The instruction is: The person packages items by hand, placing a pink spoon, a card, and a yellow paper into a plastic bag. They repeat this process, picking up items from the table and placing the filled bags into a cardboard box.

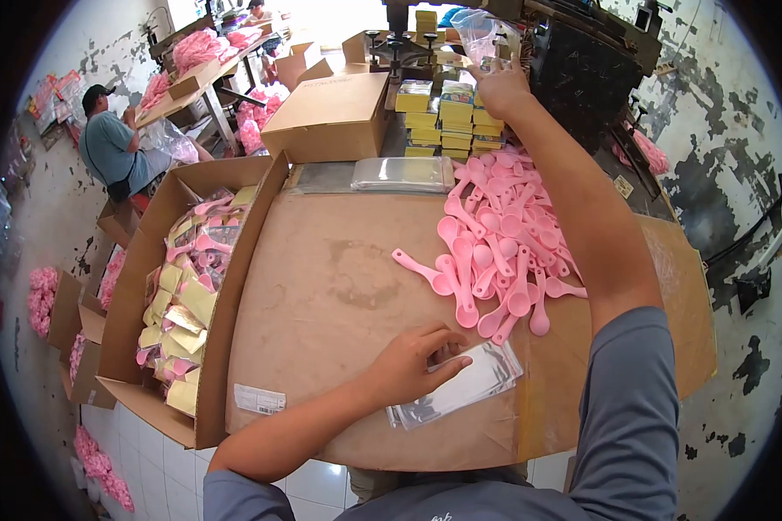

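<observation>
- Your left hand (413, 365) lay half-curled on flat, glossy clear bags (469, 386); grip unclear.
- Your right hand (495, 87) pinched a crinkled transparent bag (478, 33), held aloft.

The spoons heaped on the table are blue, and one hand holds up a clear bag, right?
Not quite. The spoons are pink, not blue, as the head view shows. They do lie heaped on the table, and the right hand does hold up a clear bag.
</observation>
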A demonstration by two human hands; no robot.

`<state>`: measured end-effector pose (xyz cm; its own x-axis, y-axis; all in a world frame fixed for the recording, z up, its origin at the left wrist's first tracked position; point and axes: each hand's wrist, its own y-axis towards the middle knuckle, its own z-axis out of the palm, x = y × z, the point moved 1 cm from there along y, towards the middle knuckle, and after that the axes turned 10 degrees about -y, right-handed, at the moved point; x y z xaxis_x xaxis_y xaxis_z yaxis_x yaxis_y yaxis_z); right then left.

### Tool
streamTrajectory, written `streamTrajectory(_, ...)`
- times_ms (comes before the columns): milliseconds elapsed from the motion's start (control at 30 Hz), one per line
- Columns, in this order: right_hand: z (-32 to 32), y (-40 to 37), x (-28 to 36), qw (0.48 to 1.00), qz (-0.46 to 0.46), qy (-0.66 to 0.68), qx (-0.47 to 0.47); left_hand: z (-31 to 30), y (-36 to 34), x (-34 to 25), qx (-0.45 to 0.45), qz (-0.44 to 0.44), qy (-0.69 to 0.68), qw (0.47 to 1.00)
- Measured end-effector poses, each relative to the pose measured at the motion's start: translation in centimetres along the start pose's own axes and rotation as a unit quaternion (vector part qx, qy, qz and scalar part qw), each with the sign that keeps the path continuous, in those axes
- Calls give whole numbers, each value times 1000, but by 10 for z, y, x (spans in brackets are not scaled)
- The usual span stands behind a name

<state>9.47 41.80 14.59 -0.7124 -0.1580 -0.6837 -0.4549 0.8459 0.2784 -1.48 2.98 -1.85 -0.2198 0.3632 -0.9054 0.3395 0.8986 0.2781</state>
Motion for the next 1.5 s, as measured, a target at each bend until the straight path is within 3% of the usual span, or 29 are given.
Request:
streamTrajectory(33,6,-2,3,996,13,-20,-82,0,0,-1,1,-5,1,1000)
streamTrajectory(133,-2,-5,-1,998,-22,3,-66,0,0,3,2,2,1,1000)
streamTrajectory(367,-8,-32,7,948,23,-2,-316,0,0,1,1,16,3,1000)
streamTrajectory(467,-31,-72,1,902,34,87,-421,-1,-1,-2,-1,13,20,1000)
streamTrajectory(533,-47,-119,-1,843,-26,267,-466,-3,-1,-1,-5,-9,-5,1000)
streamTrajectory(667,-56,-231,7,771,-89,511,-371,-7,-2,-8,-7,-67,-64,996)
streamTrajectory(767,-53,-313,14,797,-131,471,-354,-5,-2,-9,-37,27,-82,996)
streamTrajectory(800,-53,-335,16,801,-145,454,-362,-1,-2,-11,-34,24,-211,977)
streamTrajectory(867,-53,-373,18,800,-231,407,-375,5,-5,-17,-25,14,-455,890)
streamTrajectory(900,-52,-387,23,799,-255,388,-383,5,-16,11,-22,-57,-465,883)
streamTrajectory(967,-49,-405,32,793,-302,344,-401,-1,-18,4,30,-92,-480,872)
streamTrajectory(1100,-36,-416,40,818,-266,356,-366,-1,-11,-15,41,-83,-429,898)
streamTrajectory(1233,-29,-411,49,797,-174,474,-332,3,-10,-14,18,-122,-513,849)
streamTrajectory(1500,-34,-414,57,757,-122,588,-258,4,-15,-3,9,-145,-454,879)
